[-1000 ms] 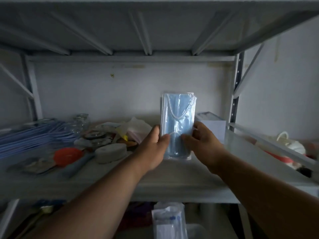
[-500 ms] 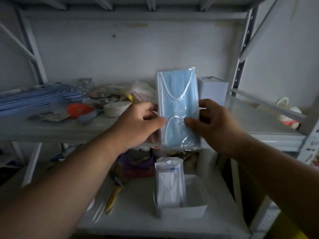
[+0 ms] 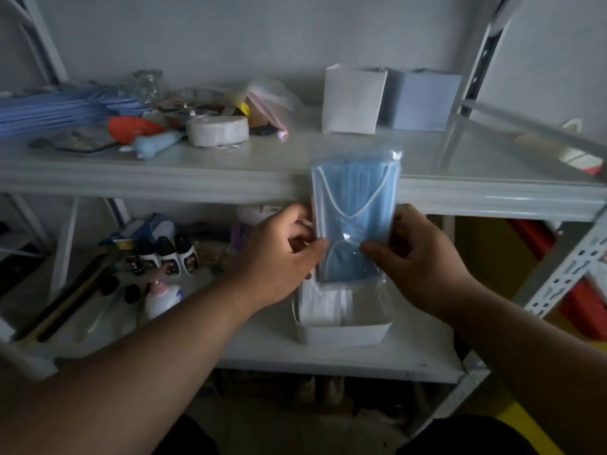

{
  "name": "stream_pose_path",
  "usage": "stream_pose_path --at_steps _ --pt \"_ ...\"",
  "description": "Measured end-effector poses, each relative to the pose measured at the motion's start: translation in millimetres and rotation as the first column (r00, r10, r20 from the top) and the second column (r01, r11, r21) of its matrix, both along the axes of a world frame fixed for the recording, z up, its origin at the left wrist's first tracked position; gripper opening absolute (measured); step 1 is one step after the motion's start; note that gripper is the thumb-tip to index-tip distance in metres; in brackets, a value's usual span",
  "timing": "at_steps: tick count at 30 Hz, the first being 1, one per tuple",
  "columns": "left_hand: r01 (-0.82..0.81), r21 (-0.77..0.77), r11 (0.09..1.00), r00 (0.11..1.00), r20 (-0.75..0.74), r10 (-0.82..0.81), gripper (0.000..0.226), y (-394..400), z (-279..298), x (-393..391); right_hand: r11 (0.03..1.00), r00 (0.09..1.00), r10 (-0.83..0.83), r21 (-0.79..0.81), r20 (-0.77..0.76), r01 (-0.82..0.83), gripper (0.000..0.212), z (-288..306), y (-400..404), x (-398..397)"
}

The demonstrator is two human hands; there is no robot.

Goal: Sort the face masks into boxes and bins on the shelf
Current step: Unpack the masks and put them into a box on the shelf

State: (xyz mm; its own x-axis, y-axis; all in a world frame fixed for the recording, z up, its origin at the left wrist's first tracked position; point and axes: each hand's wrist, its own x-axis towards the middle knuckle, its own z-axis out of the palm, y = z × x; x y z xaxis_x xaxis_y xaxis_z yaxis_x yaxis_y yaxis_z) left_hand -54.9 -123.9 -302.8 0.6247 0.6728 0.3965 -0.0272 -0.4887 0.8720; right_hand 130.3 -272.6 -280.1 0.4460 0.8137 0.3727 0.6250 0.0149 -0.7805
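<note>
Pinching the upright pack of blue face masks [image 3: 354, 221] by its side edges, the left hand [image 3: 279, 254] and right hand [image 3: 423, 257] poise it over the white bin [image 3: 345, 330], apparently ready for lowering beside white masks [image 3: 323, 305].

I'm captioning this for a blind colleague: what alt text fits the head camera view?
Both hands, left hand and right hand, hold a clear-wrapped pack of blue face masks upright just above a white bin on the lower shelf, which already holds a white pack. Clutter and two boxes sit on the shelf above.
</note>
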Motion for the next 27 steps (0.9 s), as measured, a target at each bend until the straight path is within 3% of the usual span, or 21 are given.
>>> stream_pose_path --at_steps 4,11,15,22,27 --pt "0.043 -0.012 0.999 0.998 -0.037 -0.043 0.019 1.7 -28.8 15.0 0.998 1.000 -0.024 -0.062 -0.008 0.023 0.028 -28.6 1.2 15.5" --pt "0.057 -0.086 0.995 0.993 -0.096 -0.065 0.024 12.7 -58.1 49.4 0.996 0.999 -0.021 -0.086 -0.039 0.018 0.038 -64.4 10.8 45.7" --pt "0.058 -0.126 0.990 0.985 -0.153 -0.077 0.015 23.2 -72.3 71.2 0.990 0.995 -0.042 -0.135 -0.086 0.031 0.028 -81.0 19.5 64.6" --pt "0.055 -0.126 0.991 0.958 -0.274 -0.088 0.018 48.7 -100.1 118.8 0.983 0.965 -0.105 -0.175 -0.242 0.063 0.033 -111.8 47.3 105.9" --pt "0.035 0.057 0.998 0.920 -0.391 -0.010 0.020 77.5 -112.6 152.1 0.972 0.939 -0.174 -0.202 -0.297 0.117 0.034 -131.6 78.5 137.4"
